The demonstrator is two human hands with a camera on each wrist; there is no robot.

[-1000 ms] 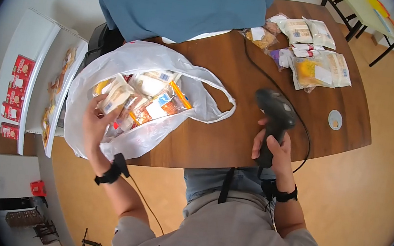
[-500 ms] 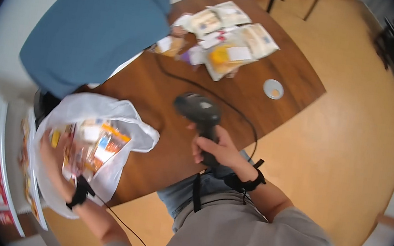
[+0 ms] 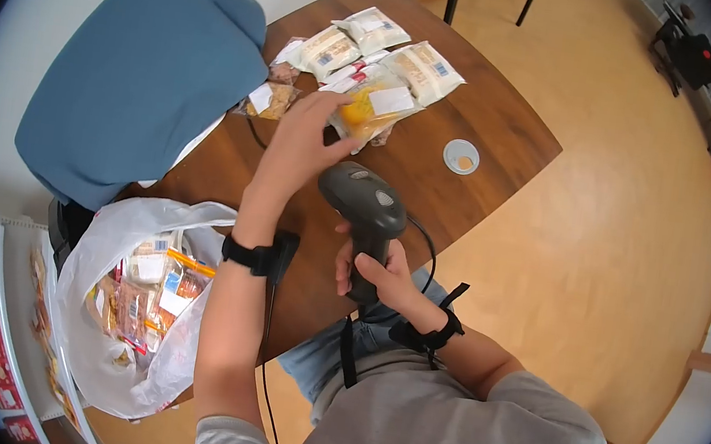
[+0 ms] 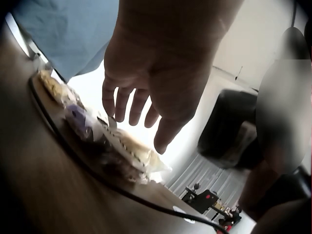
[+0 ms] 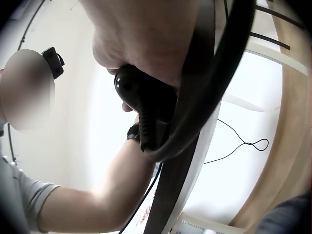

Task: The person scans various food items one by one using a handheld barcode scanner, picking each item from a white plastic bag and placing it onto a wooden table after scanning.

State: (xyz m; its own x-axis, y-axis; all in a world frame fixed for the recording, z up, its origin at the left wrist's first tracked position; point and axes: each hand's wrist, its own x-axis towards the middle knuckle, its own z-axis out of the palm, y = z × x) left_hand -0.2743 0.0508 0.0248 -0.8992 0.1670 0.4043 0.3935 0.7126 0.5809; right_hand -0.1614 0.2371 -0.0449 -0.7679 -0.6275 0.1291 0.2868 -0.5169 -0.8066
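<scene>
My left hand (image 3: 301, 146) reaches over the pile of packets, its fingers spread and fairly straight. Its fingertips lie right at a clear packet with yellow contents and a white label (image 3: 391, 99). In the left wrist view the fingers (image 4: 138, 105) hang just above a pale packet (image 4: 131, 148), with nothing in their grasp. My right hand (image 3: 393, 278) grips a black handheld barcode scanner (image 3: 367, 201) by its handle, the head raised over the table. The right wrist view shows the scanner's handle end (image 5: 141, 90) under the palm, its cord running out.
A white plastic bag (image 3: 91, 278) full of packaged food stands at the table's near left. More packets (image 3: 370, 30) lie at the back, beside a blue cloth-covered object (image 3: 143, 72). A small round disc (image 3: 461, 157) sits towards the right edge of the wooden table (image 3: 494, 106).
My left hand has left the plastic bag empty and moved across to the packet pile. The head view has turned right. My right hand keeps its grip on the scanner.
</scene>
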